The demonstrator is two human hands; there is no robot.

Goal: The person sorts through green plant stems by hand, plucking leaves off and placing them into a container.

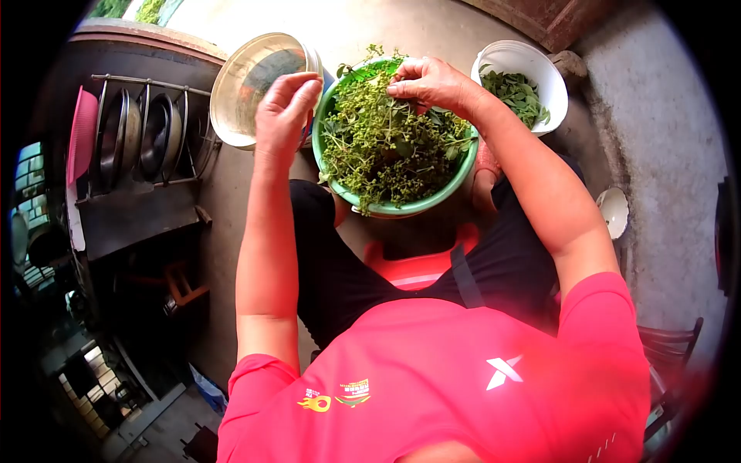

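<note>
A green basin point(419, 207) between my knees is heaped with green berry sprigs point(382, 139), small round clusters on stems with some leaves. My right hand point(436, 83) is over the far right of the heap, fingers closed in a pinch on a sprig. My left hand point(287, 112) is raised at the near right rim of a whitish bucket point(239, 85), with thumb and fingers pressed together. Whatever it may hold is too small to make out. To the right, a white bucket point(552, 92) holds loose green leaves point(515, 96).
Pans point(158, 139) and a pink colander point(81, 135) stand in a metal rack point(143, 81) on the left. A red stool point(409, 268) is under me. Near the right wall lies a white dish point(614, 212), with a dark chair point(671, 339) closer to me.
</note>
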